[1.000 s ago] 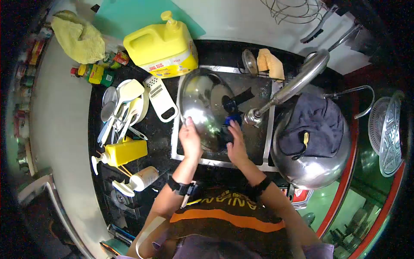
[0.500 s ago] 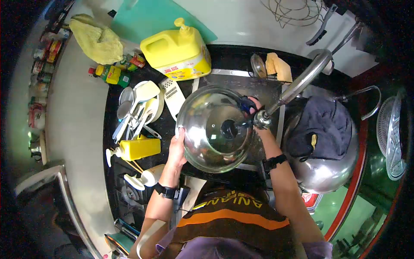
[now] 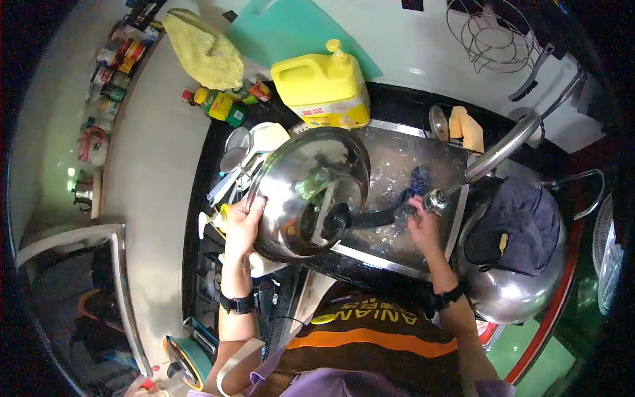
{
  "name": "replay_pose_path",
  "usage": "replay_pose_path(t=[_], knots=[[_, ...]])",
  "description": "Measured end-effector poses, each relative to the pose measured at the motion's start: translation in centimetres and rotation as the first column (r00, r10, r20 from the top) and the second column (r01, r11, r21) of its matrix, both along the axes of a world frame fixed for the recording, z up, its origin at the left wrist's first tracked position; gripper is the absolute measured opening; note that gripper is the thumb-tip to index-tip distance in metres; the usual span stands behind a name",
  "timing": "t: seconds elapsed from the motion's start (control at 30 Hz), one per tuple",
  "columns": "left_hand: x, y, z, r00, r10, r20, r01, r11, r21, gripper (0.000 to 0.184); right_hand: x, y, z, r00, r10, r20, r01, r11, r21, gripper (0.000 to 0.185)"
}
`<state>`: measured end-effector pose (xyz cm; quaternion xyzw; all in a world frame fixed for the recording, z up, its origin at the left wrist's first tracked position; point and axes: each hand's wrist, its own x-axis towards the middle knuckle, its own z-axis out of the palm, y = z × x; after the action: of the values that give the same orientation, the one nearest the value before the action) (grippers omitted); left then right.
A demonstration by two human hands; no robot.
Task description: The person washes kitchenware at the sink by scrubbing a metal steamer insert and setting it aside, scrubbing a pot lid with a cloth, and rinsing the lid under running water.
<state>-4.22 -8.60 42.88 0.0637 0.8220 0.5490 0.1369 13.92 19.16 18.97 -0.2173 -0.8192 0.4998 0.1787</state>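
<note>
My left hand (image 3: 243,221) grips the left rim of a large shiny pot lid (image 3: 284,192). The lid is tilted, with a see-through centre and a long black handle (image 3: 374,218) pointing right. At the handle's far end, under the faucet head (image 3: 434,200), is my right hand (image 3: 424,225). Its fingers are closed by a dark blue scrubbing cloth (image 3: 421,178), whose exact kind is blurred. Below them lies the wet sink (image 3: 397,255), with water splashing in it.
A yellow detergent jug (image 3: 321,89) stands behind the sink. Utensils (image 3: 241,155) and bottles (image 3: 221,106) are at the left. On the right, a dark cloth (image 3: 516,225) drapes over a rounded metal vessel (image 3: 509,298). The faucet pipe (image 3: 503,149) reaches over the sink.
The lid has tilted and moved left of the faucet, baring the sink. My right hand has come away from the lid's rim with the blue cloth. The view has shifted.
</note>
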Motion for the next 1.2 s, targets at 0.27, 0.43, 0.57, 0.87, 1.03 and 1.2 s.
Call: replay_pose_path(t=[0.27,0.43,0.57,0.87,1.03,1.2], knots=[[-0.1,-0.9,1.2,0.996,-0.071,-0.053,0.067,0.996,-0.064,0.017,1.6,-1.9,9.2,0.962,0.168,0.215,-0.203,0.968,0.15,0.018],[0.6,-0.1,0.8,0.996,0.028,-0.089,-0.026,0.999,0.022,0.021,0.4,-0.1,5.6,0.851,0.267,0.452,-0.374,0.913,0.163,0.036],[0.8,-0.6,-3.3,0.966,0.258,0.0,-0.255,0.953,0.161,0.03,-3.2,1.6,-2.4,0.598,0.252,0.761,-0.305,0.949,-0.074,0.051],[7.8,-3.5,-17.6,0.736,0.217,0.641,-0.559,0.729,0.395,0.055,-1.1,4.9,-16.5,0.812,-0.02,0.583,0.145,0.975,-0.168,0.06],[10.7,-5.2,-21.4,0.68,0.228,0.697,-0.574,0.757,0.311,0.057,0.5,6.6,-14.8,0.915,-0.322,0.243,0.398,0.821,-0.41,0.043],[11.6,-6.4,-22.7,0.594,0.307,0.744,-0.651,0.727,0.22,0.059,2.9,5.2,-7.5,0.889,-0.323,0.326,0.429,0.337,-0.838,0.043]])
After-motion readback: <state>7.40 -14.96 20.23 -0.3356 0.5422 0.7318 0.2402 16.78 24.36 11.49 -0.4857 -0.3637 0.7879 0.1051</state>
